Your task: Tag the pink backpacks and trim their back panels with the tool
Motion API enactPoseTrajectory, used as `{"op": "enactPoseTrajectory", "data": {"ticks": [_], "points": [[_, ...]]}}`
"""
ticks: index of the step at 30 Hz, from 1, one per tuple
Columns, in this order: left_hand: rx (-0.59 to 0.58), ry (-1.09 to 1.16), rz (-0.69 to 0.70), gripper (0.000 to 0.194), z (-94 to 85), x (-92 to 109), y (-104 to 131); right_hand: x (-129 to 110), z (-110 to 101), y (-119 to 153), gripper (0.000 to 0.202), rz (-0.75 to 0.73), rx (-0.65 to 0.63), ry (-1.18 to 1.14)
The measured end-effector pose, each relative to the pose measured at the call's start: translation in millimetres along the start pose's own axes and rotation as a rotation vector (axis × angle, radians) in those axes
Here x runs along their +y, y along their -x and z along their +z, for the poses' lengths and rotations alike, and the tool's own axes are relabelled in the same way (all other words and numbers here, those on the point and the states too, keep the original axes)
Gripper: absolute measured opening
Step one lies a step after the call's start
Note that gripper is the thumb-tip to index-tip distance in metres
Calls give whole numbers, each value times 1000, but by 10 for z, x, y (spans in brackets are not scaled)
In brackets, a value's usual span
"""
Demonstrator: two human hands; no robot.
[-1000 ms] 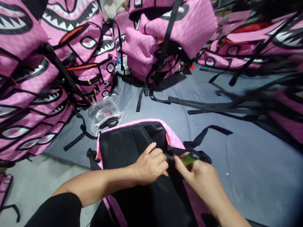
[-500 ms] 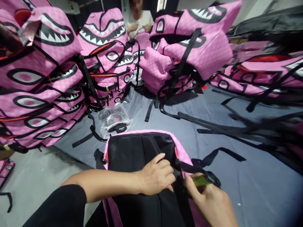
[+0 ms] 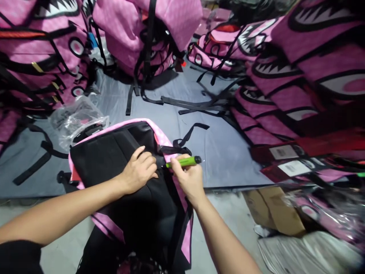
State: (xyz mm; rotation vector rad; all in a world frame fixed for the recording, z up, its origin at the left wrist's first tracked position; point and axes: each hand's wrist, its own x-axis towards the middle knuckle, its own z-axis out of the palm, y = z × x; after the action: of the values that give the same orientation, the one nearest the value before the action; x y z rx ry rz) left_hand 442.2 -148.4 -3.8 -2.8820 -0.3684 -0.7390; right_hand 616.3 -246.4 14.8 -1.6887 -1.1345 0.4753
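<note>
A pink backpack [image 3: 114, 152] lies with its black back panel up, partly on the table edge and partly over the lap. My left hand [image 3: 139, 169] rests on the black panel, its fingers bent and pressing the fabric near the right seam. Just right of it, my right hand [image 3: 186, 177] grips a green marker [image 3: 185, 161] between thumb and fingers. The marker's dark tip points left, at the black fabric by the pink side edge. Past this hand, a black strap [image 3: 191, 133] trails onto the table.
Stacked pink shark-print backpacks stand at the left [image 3: 25, 76], back middle [image 3: 122, 38] and right [image 3: 299, 76] of the grey table [image 3: 228, 163]. A clear plastic bag [image 3: 76, 118] sits behind the backpack. A cardboard box [image 3: 273, 209] is on the floor at right.
The view has swung right and down, bringing the right-hand stack and the box into sight. The green marker, earlier blurred in my right hand, now points left toward the black fabric.
</note>
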Motion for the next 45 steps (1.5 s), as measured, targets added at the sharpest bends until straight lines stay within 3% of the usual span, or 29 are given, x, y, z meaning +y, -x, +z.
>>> {"op": "enactPoseTrajectory", "data": {"ticks": [3, 5, 10, 12, 14, 17, 22, 24, 26, 29, 33, 35, 37, 39, 41, 43, 45], "points": [[-5, -22, -5, 23, 9, 41, 2, 30, 55, 36, 25, -115, -31, 133], [-37, -22, 11, 25, -17, -2, -39, 44, 62, 49, 26, -112, -11, 165], [-361, -29, 240, 37, -284, -409, -310, 81, -10, 128, 26, -88, 0, 198], [-482, -76, 233, 38, -432, -555, -417, 88, -63, 196, 25, -49, 33, 160], [-540, -86, 160, 38, -586, -591, -486, 46, -106, 279, 21, -52, 18, -21], [-506, 15, 30, 35, -875, -418, -515, -161, -129, 398, 29, -207, -43, -189], [-374, 130, -205, 35, -1491, 84, -403, -655, -133, 505, 36, -569, 48, -126], [-379, 201, -349, 37, -1598, 210, -278, -733, -109, 540, 37, -642, 14, -109], [-424, 328, -437, 36, -1547, 269, -111, -683, -47, 589, 35, -672, -36, -51], [-452, 478, -356, 22, -1298, 280, 119, -429, 86, 668, 30, -722, -79, 50], [-146, 289, -131, 28, -1086, 258, 179, -122, 204, 722, 33, -764, 37, 46], [-70, 116, -75, 27, -1062, 199, 74, -79, 239, 739, 40, -811, 85, 11], [-174, 25, -99, 44, -1012, 80, -80, -93, 277, 785, 43, -827, 96, -20], [-387, 2, -173, 75, -891, -73, -218, -125, 318, 875, 44, -780, 75, -29], [-574, 0, -224, 85, -721, -205, -290, -134, 343, 982, 43, -720, 26, -13], [-621, -21, -231, 85, -566, -268, -285, -97, 338, 1054, 43, -693, -37, 19], [-554, -61, -182, 95, -476, -256, -233, -18, 303, 1060, 43, -700, -74, 29]]}}
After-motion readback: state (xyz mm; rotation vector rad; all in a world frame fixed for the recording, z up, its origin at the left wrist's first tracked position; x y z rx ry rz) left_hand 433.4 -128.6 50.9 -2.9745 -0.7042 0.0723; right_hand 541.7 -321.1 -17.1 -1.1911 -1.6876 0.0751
